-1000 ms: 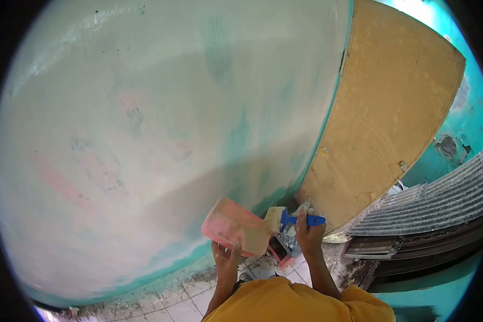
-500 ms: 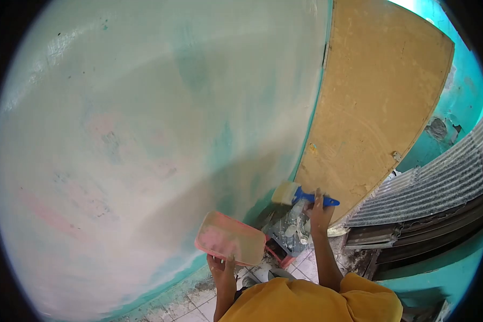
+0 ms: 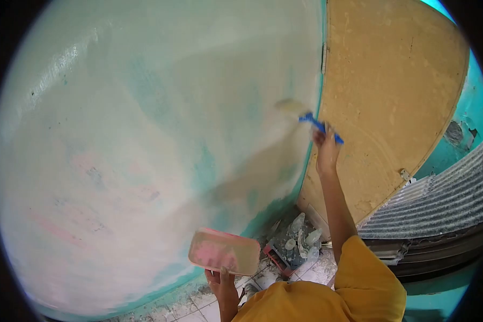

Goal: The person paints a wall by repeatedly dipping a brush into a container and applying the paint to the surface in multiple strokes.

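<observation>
In my right hand (image 3: pixel 326 153) is a wide paintbrush (image 3: pixel 319 126) with a blue handle, its fingers wrapped round the grip. The pale bristles are blurred and overlap the wall (image 3: pixel 145 139) close to its right edge. That wall has whitish paint over turquoise, with turquoise and pink patches showing through. Low at the centre, my left hand (image 3: pixel 223 287) grips the near edge of a shallow pink plastic tub (image 3: pixel 249 256), thumb over the rim. Pale paint coats the inside of the tub, and some pink shows through.
A tan wooden panel (image 3: pixel 392 102) stands right of the wall. On the tiled floor (image 3: pixel 206 310), a dark crate (image 3: pixel 276 258) with a red edge and several clear plastic bottles (image 3: pixel 312 236) sit in the corner. Corrugated sheets (image 3: pixel 429 206) are stacked at the right.
My right hand has raised the paintbrush from low by the corner up to the wall's right edge. My left hand and the tub have shifted slightly down and left in view.
</observation>
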Action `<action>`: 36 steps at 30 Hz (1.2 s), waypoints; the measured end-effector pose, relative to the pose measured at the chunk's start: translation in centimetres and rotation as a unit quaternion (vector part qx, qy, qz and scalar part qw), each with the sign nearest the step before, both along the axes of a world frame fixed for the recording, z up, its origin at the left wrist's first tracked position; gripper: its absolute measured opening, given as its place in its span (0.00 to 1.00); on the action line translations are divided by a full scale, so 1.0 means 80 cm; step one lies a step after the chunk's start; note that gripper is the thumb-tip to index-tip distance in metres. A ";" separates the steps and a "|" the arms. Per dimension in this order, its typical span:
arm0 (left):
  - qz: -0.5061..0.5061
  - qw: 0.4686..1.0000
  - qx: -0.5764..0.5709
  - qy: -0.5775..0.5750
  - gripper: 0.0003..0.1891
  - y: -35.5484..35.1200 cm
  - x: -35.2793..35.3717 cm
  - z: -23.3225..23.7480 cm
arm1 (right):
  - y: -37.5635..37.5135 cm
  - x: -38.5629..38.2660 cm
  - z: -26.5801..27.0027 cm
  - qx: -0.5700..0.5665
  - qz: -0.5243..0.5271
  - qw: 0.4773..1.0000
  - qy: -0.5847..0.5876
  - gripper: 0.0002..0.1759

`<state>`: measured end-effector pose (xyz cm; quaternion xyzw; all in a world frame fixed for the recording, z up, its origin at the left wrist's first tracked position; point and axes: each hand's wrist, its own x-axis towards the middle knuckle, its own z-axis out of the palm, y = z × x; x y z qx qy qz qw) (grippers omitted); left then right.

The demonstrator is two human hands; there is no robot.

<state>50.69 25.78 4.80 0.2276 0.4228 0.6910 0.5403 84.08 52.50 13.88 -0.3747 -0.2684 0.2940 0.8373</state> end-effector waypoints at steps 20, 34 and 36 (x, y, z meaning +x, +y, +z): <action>0.043 0.999 0.003 -0.009 0.36 -0.019 0.097 -0.018 | 0.129 0.094 -0.033 -0.107 0.009 0.990 -0.093 0.12; 0.053 0.998 0.008 -0.018 0.35 -0.031 0.113 -0.021 | 0.126 0.045 0.043 0.058 0.051 0.995 0.060 0.14; 0.062 0.998 0.009 -0.020 0.35 -0.034 0.111 -0.023 | 0.127 0.044 -0.047 -0.002 0.021 0.995 0.094 0.13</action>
